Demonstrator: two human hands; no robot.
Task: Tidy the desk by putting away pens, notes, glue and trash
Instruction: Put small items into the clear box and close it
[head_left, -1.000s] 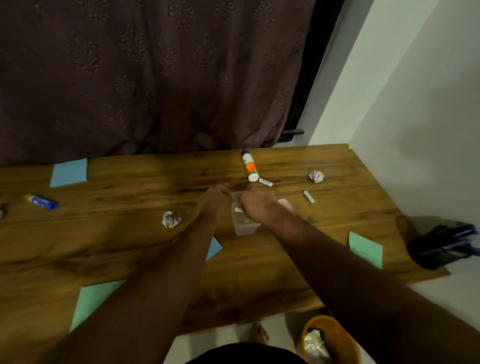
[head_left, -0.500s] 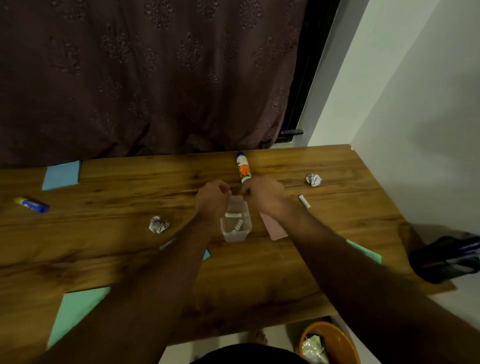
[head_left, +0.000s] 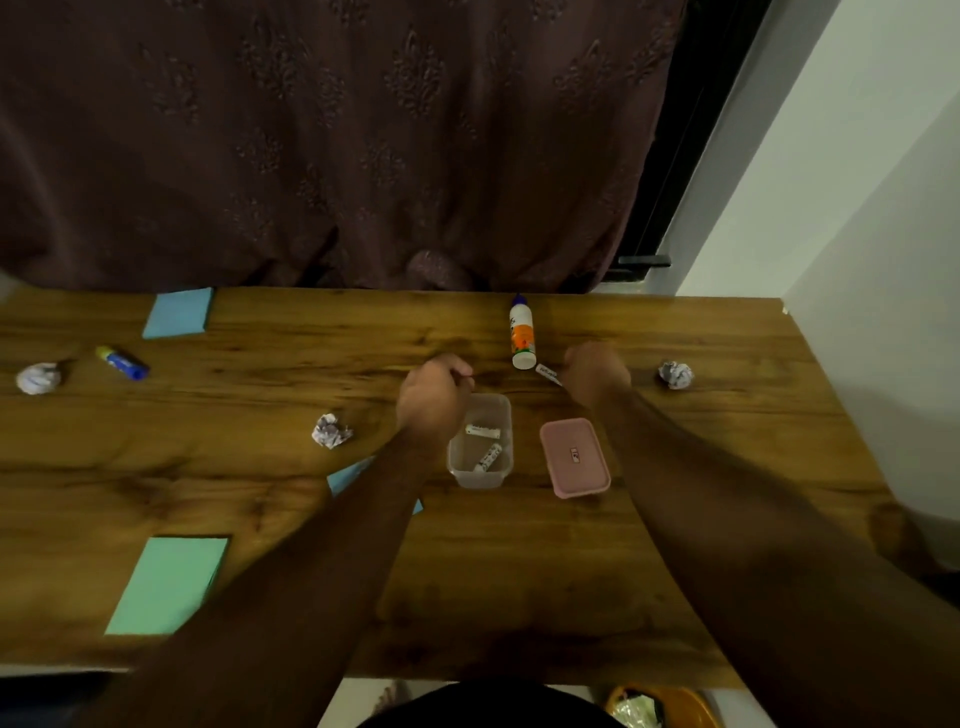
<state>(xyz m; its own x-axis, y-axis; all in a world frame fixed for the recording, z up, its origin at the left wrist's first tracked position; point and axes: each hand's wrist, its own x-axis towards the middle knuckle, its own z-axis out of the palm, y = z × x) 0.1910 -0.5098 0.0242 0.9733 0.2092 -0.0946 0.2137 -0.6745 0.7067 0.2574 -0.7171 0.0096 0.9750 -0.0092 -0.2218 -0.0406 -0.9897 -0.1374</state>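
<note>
A clear plastic box (head_left: 480, 470) stands mid-desk with two short white pens (head_left: 484, 446) lying inside. Its pink lid (head_left: 574, 457) lies flat just to the right. My left hand (head_left: 434, 397) is curled at the box's far left corner, with nothing visible in it. My right hand (head_left: 597, 371) is curled into a fist on the desk beyond the lid. A small white pen (head_left: 548, 373) lies at its left edge, touching it; whether it is gripped is unclear. A white glue bottle (head_left: 521, 332) with an orange label lies beside that pen.
Crumpled paper balls lie at the right (head_left: 675, 374), the middle left (head_left: 331, 430) and the far left (head_left: 37, 378). A blue glue stick (head_left: 122, 362), a blue note (head_left: 179, 313) and a green note (head_left: 166, 584) lie on the left. An orange bin (head_left: 670, 706) stands below the desk's front edge.
My right hand left the box and moved right and away, to beside the glue bottle. That uncovered the pink lid. My left hand stayed at the box.
</note>
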